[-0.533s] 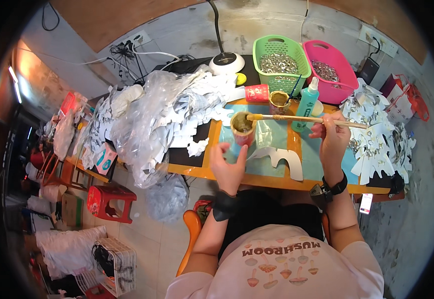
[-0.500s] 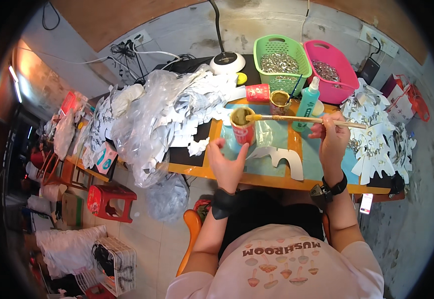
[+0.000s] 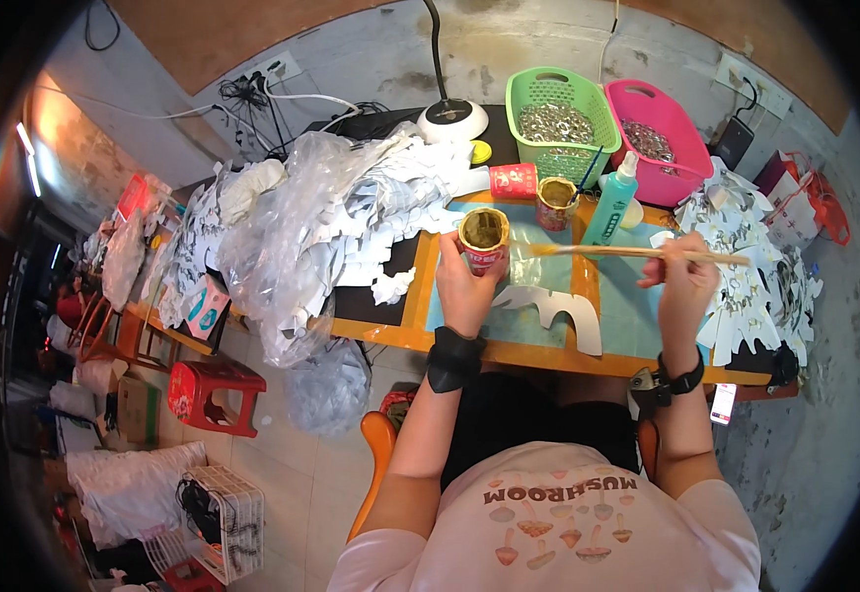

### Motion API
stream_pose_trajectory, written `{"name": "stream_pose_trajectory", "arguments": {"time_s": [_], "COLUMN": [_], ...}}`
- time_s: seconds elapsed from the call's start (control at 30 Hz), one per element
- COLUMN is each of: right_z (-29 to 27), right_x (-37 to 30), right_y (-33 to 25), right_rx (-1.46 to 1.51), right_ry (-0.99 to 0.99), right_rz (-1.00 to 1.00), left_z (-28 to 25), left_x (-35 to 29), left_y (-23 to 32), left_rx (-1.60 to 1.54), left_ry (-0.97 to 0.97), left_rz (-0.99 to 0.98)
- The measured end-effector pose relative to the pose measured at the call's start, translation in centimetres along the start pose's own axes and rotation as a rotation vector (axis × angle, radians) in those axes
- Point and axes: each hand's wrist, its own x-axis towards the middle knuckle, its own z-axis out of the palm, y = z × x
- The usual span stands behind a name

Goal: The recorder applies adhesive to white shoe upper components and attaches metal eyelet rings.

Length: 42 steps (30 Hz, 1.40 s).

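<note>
My left hand (image 3: 464, 296) is wrapped round a red paper cup (image 3: 486, 259) whose rim and inside are coated in a yellowish-brown substance. A long wooden paintbrush (image 3: 615, 252) lies level in the fingers of my right hand (image 3: 684, 283). Its yellow-stained bristles point left and hang just right of the cup, apart from it. On the table in front of me is a white curved cut-out piece (image 3: 580, 321) with a notched edge, touched by neither hand.
Behind stand a second stained cup (image 3: 555, 197), a red cup on its side (image 3: 514, 181), a green spray bottle (image 3: 610, 209), and green (image 3: 538, 158) and pink (image 3: 681, 183) baskets holding small metal parts. White cut-outs (image 3: 380, 212) under clear plastic heap left; more pieces (image 3: 750, 276) heap right.
My left hand has closed round the red cup, which it was only reaching beside. The brush has come out of the cup as my right hand moved right.
</note>
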Motion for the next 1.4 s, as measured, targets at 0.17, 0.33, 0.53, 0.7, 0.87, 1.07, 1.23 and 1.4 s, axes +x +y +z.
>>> {"name": "stream_pose_trajectory", "arguments": {"time_s": [0.17, 0.33, 0.53, 0.7, 0.87, 1.07, 1.23, 1.4], "right_z": [-2.6, -1.6, 0.1, -2.5, -4.6, -4.2, -3.4, -2.8], "right_x": [1.9, 2.8, 2.4, -0.7, -4.8, -7.7, -8.2, -8.3], "right_y": [-2.4, -3.3, -3.7, 0.1, 2.6, 3.8, 3.9, 3.8], "right_rx": [0.552, 0.905, 0.952, 0.737, 0.505, 0.307, 0.251, 0.214], "right_ry": [-0.043, -0.004, -0.224, -0.231, -0.165, -0.159, -0.141, -0.14], "right_rz": [-0.122, -0.056, 0.111, 0.341, 0.466, 0.407, 0.377, 0.391], "left_z": [-0.5, -1.3, -2.0, -2.6, -4.1, -4.1, -4.2, -4.3], "left_x": [0.2, -1.1, -4.6, -6.6, -9.3, -11.3, -11.4, -11.4], "left_y": [0.2, 0.2, -0.7, 0.7, 0.8, 0.5, 0.7, 1.4], "left_rx": [0.027, 0.157, 0.013, -0.526, -0.596, -0.638, -0.677, -0.747], "left_ry": [-0.04, 0.155, -0.301, -0.272, -0.203, -0.136, -0.095, -0.081], "left_rz": [0.045, 0.0, -0.203, -0.527, -0.793, -0.729, -0.718, -0.737]}}
